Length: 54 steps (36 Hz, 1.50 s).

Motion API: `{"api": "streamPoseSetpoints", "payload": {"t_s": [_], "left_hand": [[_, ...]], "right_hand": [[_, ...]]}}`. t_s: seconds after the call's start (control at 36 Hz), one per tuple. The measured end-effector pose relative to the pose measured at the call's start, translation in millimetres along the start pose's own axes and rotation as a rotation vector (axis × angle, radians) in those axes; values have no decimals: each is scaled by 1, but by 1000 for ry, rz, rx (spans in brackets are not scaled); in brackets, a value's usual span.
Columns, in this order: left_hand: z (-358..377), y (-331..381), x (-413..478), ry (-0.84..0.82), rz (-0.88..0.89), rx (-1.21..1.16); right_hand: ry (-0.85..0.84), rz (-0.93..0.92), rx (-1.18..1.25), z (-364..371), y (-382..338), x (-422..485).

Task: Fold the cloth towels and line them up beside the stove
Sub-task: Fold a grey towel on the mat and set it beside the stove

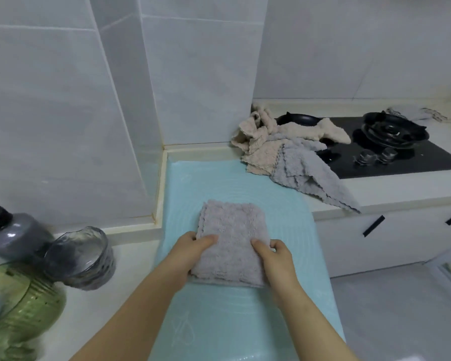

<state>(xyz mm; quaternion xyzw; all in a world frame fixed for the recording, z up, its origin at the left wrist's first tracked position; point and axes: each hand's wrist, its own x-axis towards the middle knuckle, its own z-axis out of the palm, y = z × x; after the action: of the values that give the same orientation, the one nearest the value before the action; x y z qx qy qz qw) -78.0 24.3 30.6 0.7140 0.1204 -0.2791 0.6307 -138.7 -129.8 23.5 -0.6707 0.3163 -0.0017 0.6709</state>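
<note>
One folded square of pale grey-lilac terry towel [232,246] lies on a light blue mat [219,183], left of and nearer than the black glass two-burner stove [401,157]. Two hands hold it. The left hand [190,254] grips its left edge and the right hand [276,259] its right edge, each with the thumb on top. On the stove's left edge sits one unfolded heap: a beige towel [258,152] and a grey towel [305,173]. Two metal knobs [366,156] stand at the stove's front.
</note>
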Motion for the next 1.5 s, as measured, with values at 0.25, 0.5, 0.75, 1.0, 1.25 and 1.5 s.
{"api": "streamPoseSetpoints", "payload": {"t_s": [0.25,0.5,0.75,1.0,1.25,1.5], "left_hand": [[100,16,8,-210,4,-103],[261,40,35,-376,55,-78],[469,76,50,-416,60,-114],[614,120,80,-444,73,-81],[737,169,162,-517,106,-65],[855,242,269,-497,119,18]], "right_hand": [[78,135,288,-95,-8,10],[170,128,576,-237,-13,44],[208,84,567,-424,-34,101],[170,85,526,-559,-57,166],[239,30,444,-660,-82,276],[260,45,485,-745,-138,404]]}}
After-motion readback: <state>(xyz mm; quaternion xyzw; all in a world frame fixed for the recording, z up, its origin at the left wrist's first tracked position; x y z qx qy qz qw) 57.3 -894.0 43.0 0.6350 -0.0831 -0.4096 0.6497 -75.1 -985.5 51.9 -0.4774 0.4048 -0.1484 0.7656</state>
